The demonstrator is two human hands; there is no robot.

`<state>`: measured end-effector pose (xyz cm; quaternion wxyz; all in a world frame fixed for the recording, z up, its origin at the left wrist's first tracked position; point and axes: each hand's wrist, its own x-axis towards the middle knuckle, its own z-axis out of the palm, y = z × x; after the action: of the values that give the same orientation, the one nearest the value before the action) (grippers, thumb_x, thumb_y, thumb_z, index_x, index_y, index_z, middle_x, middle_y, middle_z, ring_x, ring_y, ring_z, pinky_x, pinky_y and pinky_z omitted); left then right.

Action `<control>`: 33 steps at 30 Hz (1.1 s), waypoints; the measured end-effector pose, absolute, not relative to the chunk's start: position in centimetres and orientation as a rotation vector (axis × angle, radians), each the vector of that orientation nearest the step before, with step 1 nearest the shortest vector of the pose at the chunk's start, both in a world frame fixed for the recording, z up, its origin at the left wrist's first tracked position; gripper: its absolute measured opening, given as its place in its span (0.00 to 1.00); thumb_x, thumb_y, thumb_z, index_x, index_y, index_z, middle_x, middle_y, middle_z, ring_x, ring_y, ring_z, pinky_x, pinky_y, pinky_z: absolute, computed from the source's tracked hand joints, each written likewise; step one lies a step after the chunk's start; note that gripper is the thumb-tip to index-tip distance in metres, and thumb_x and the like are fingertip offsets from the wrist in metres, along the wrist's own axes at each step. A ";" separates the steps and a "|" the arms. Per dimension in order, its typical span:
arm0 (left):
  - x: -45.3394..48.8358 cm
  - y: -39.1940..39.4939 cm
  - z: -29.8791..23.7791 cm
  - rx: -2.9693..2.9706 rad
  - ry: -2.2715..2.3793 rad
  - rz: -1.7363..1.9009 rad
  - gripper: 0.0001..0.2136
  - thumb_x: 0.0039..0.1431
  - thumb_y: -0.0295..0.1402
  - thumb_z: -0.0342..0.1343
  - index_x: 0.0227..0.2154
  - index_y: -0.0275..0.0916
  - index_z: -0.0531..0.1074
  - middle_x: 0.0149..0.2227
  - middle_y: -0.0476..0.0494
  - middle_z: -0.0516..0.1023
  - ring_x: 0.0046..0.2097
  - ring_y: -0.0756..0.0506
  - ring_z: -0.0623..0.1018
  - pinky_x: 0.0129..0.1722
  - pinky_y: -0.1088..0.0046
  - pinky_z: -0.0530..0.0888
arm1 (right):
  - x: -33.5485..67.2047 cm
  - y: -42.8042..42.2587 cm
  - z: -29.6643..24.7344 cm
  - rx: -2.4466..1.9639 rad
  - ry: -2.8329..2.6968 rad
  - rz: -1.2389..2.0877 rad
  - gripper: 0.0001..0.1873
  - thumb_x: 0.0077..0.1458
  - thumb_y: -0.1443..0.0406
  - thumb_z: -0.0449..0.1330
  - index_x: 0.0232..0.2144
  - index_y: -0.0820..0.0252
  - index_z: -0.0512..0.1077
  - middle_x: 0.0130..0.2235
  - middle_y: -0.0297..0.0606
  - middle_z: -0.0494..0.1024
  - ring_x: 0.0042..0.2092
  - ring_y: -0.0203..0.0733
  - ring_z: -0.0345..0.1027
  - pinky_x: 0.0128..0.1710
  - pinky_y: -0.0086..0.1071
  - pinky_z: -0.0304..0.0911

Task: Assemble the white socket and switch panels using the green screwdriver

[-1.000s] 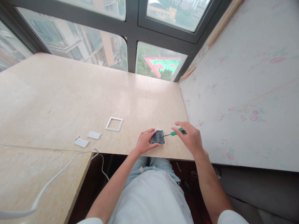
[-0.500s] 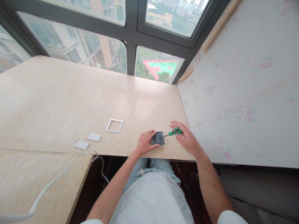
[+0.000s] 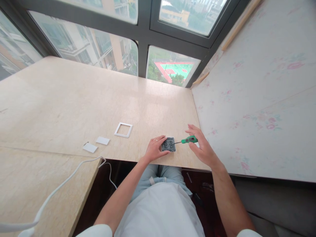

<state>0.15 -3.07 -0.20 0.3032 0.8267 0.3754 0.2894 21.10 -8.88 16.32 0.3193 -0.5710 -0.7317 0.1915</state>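
A dark grey wall switch body [image 3: 168,144] with a pale rim lies near the table's front edge. Thumb and fingers of my left hand [image 3: 156,147] grip it from its left side. In my right hand [image 3: 201,146] is a green-handled screwdriver [image 3: 189,139]. Its handle rests between the thumb and the fingers, which are partly stretched out, and its shaft points left with the tip at the switch body's face. Further left lie a white square frame [image 3: 130,130] and two white switch covers, one nearer the back [image 3: 103,141] and one in front [image 3: 90,147].
The stone-patterned table [image 3: 158,113] runs back to a dark window frame [image 3: 142,59]. A flowered wall panel [image 3: 256,108] bounds the right side. A white cable [image 3: 66,179] crosses the lower left surface and hangs over its edge.
The view has shifted slightly, so most things sit a little further right. My right hand's fingers have spread somewhat around the screwdriver handle; the left hand keeps its hold on the switch body.
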 end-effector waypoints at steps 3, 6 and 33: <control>0.2 -3.0 -0.1 2.192 0.992 0.767 0.33 0.52 0.49 0.64 0.60 0.44 0.65 0.62 0.39 0.67 0.62 0.38 0.68 0.59 0.57 0.64 | 20.8 -9.2 16.2 -1.470 -1.875 0.604 0.18 0.64 0.64 0.51 0.56 0.50 0.64 0.64 0.44 0.63 0.61 0.46 0.63 0.56 0.45 0.66; 0.2 -3.0 -0.1 2.195 0.984 0.761 0.33 0.53 0.50 0.64 0.60 0.44 0.64 0.62 0.39 0.67 0.62 0.38 0.68 0.59 0.57 0.63 | 20.5 -9.2 15.9 -1.597 -1.849 0.324 0.13 0.63 0.59 0.56 0.49 0.55 0.70 0.48 0.43 0.77 0.46 0.44 0.75 0.47 0.40 0.71; 0.0 -2.9 0.0 2.139 0.955 0.716 0.34 0.53 0.50 0.63 0.61 0.46 0.63 0.63 0.40 0.66 0.63 0.38 0.67 0.59 0.58 0.62 | 19.5 -8.3 14.5 -1.648 -1.614 0.242 0.14 0.64 0.59 0.54 0.51 0.51 0.67 0.51 0.44 0.74 0.53 0.49 0.71 0.50 0.45 0.71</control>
<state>0.04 -2.85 -0.04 0.3390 0.8214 0.3669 0.2751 19.51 -8.34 14.48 0.3998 -0.6512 -0.6379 0.0955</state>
